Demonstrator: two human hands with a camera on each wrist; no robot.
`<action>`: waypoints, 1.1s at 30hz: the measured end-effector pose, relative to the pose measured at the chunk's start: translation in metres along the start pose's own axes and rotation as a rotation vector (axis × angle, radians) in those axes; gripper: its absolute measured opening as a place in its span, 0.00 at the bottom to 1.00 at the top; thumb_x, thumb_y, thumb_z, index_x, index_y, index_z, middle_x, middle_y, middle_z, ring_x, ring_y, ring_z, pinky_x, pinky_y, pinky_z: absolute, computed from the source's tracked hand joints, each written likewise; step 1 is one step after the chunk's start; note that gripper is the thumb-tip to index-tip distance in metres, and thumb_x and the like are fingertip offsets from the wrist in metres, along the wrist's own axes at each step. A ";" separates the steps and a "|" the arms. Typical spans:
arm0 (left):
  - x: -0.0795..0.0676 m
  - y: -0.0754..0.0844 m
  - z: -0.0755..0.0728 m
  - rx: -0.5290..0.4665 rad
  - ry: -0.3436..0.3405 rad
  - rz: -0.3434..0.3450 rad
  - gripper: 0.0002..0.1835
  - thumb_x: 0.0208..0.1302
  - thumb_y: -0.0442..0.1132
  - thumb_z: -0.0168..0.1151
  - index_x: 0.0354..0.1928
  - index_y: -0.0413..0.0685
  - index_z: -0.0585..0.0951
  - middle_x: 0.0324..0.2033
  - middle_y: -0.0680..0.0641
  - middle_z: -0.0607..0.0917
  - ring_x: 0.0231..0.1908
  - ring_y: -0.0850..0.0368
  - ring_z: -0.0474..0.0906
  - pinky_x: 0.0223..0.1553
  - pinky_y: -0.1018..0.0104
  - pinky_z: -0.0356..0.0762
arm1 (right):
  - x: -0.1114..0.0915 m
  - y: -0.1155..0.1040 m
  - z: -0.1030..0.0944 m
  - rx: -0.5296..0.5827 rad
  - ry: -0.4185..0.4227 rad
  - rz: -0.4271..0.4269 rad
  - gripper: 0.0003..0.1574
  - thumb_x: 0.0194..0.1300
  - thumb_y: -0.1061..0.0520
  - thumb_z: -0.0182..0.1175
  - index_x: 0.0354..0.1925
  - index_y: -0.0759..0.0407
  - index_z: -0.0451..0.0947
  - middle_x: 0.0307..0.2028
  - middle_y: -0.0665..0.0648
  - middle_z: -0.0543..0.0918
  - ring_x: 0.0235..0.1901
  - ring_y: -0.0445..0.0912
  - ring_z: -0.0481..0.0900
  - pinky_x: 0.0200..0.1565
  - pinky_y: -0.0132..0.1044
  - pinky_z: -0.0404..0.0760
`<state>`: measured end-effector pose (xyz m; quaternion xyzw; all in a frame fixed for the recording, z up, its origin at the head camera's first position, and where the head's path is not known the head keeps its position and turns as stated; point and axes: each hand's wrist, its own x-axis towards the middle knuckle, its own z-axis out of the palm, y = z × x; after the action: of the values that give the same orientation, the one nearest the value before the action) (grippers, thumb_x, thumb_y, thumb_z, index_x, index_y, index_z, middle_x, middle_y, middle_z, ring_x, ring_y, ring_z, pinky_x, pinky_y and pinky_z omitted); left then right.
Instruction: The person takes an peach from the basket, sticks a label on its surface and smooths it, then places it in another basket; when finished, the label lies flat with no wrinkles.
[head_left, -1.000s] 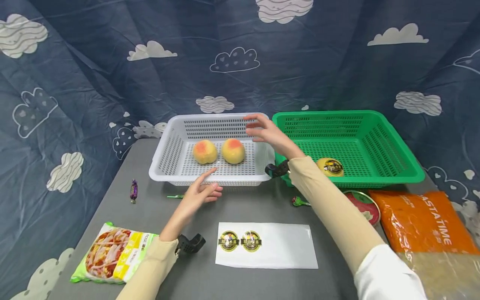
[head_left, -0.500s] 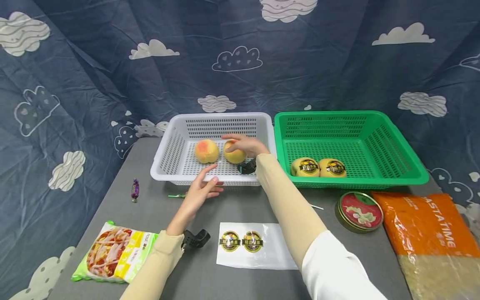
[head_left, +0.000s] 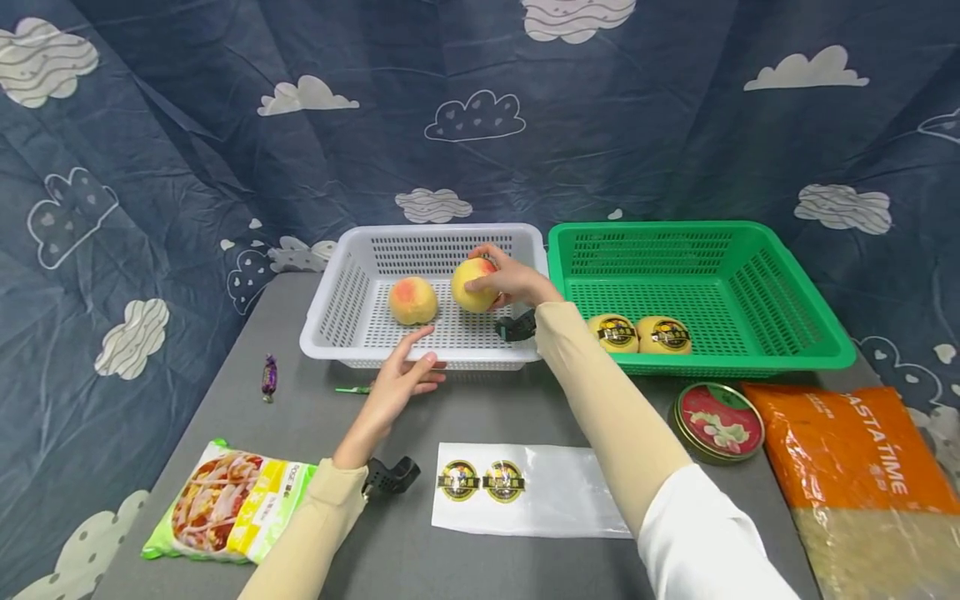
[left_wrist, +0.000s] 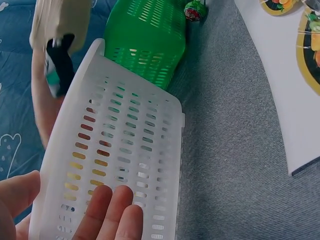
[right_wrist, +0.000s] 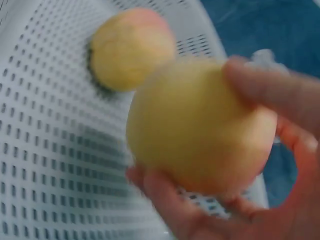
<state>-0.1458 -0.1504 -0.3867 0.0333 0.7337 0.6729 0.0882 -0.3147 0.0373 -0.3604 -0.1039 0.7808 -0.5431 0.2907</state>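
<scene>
My right hand (head_left: 513, 278) grips a yellow peach (head_left: 472, 286) with a red blush, thumb on one side and fingers on the other. In the right wrist view this peach (right_wrist: 200, 127) is lifted above the basket floor, its shadow falling below. A second peach (head_left: 413, 301) lies in the white basket (head_left: 480, 353), left of the held one. At the basket's front rim is my left hand (head_left: 401, 381), its fingers extended and holding nothing. Seen from the left wrist, those fingers (left_wrist: 120, 207) are against or right beside the slotted outer wall.
A green basket (head_left: 720, 361) on the right holds two peaches (head_left: 664, 335) with black-and-gold stickers. A sticker sheet (head_left: 555, 492) lies in front. Around it are a round tin (head_left: 720, 421), an orange pasta bag (head_left: 855, 450), a food packet (head_left: 232, 504) and a wrapped candy (head_left: 269, 378).
My right hand moved left from above the basket's right side, took hold of the right-hand peach and raised it, turning it a little. The left hand stays about where it was.
</scene>
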 end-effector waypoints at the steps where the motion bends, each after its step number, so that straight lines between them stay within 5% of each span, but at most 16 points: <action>1: 0.000 0.000 0.000 0.000 -0.002 0.000 0.26 0.68 0.38 0.48 0.66 0.48 0.58 0.47 0.27 0.74 0.46 0.32 0.72 0.48 0.47 0.70 | -0.003 -0.002 -0.005 0.041 -0.035 -0.031 0.37 0.60 0.57 0.59 0.62 0.44 0.54 0.54 0.60 0.62 0.43 0.54 0.73 0.43 0.51 0.75; 6: -0.001 0.002 0.001 0.010 -0.014 -0.001 0.26 0.68 0.38 0.48 0.66 0.48 0.57 0.47 0.27 0.74 0.46 0.32 0.72 0.48 0.47 0.69 | -0.029 -0.011 -0.027 0.162 -0.165 -0.179 0.37 0.61 0.55 0.58 0.64 0.39 0.53 0.54 0.62 0.63 0.43 0.58 0.75 0.44 0.51 0.75; 13: 0.000 0.001 0.003 0.022 0.001 0.003 0.26 0.68 0.38 0.47 0.66 0.48 0.57 0.47 0.28 0.74 0.46 0.33 0.72 0.48 0.48 0.70 | -0.083 -0.021 -0.033 0.246 -0.192 -0.306 0.42 0.59 0.58 0.60 0.61 0.37 0.47 0.56 0.62 0.57 0.47 0.62 0.72 0.45 0.52 0.74; 17: -0.001 0.001 0.004 0.024 0.013 0.006 0.26 0.68 0.38 0.47 0.66 0.48 0.57 0.47 0.27 0.74 0.46 0.32 0.72 0.47 0.47 0.70 | -0.117 -0.014 -0.029 0.199 -0.217 -0.336 0.45 0.58 0.58 0.60 0.64 0.36 0.46 0.58 0.59 0.55 0.50 0.61 0.68 0.47 0.56 0.71; 25: -0.003 0.000 0.004 0.021 0.024 0.013 0.26 0.68 0.38 0.47 0.66 0.49 0.57 0.47 0.27 0.74 0.46 0.31 0.71 0.48 0.46 0.69 | -0.169 0.027 -0.008 0.096 -0.156 -0.296 0.42 0.55 0.55 0.63 0.63 0.40 0.53 0.56 0.60 0.60 0.44 0.58 0.75 0.44 0.50 0.72; 33: -0.003 -0.001 0.006 0.022 0.014 0.020 0.26 0.68 0.38 0.47 0.66 0.48 0.57 0.47 0.27 0.74 0.47 0.31 0.71 0.48 0.44 0.68 | -0.179 0.085 0.012 0.009 -0.191 -0.267 0.45 0.51 0.58 0.67 0.63 0.45 0.56 0.56 0.57 0.63 0.46 0.55 0.71 0.43 0.46 0.73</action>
<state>-0.1422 -0.1453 -0.3883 0.0369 0.7412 0.6660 0.0758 -0.1501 0.1458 -0.3795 -0.2563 0.7265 -0.5682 0.2893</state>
